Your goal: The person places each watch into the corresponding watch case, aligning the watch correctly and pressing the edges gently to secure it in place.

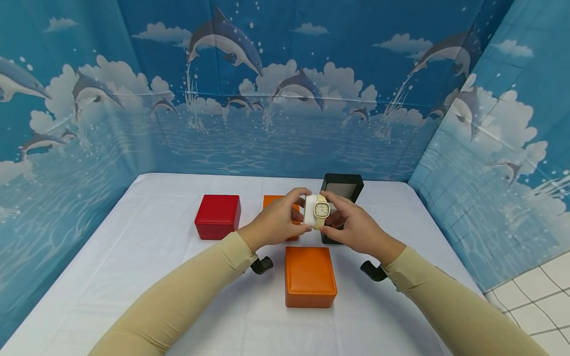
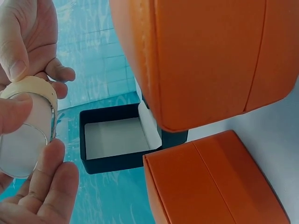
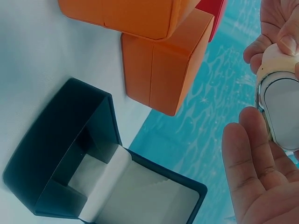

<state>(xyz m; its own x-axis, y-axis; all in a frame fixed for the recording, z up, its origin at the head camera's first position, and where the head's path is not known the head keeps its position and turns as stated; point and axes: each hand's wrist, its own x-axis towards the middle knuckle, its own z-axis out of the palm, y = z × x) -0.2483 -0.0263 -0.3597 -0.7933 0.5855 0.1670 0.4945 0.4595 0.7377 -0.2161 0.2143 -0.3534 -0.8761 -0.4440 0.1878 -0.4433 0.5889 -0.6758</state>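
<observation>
Between the two raised hands is a wristwatch [image 1: 321, 209] with a cream strap and squarish dial, fitted round a white watch cushion [image 1: 309, 212]. The left hand [image 1: 280, 217] pinches the cushion's left side between thumb and fingers. On the opposite side, the right hand [image 1: 356, 225] holds the watch with its thumb below and index finger above, at the strap. The wrist views show the cushion's pale end [image 3: 284, 112] and the strap around it. An open black watch box [image 1: 342, 185], its lid up with a pale lining, stands behind the right hand, partly covered.
A closed red box [image 1: 218, 215] stands to the left. One orange box [image 1: 271, 200] is partly hidden behind the left hand; another orange box [image 1: 310, 274] sits nearer, below the hands. All rest on a white-covered table [image 1: 178, 198] enclosed by dolphin-print curtains [image 1: 285, 133].
</observation>
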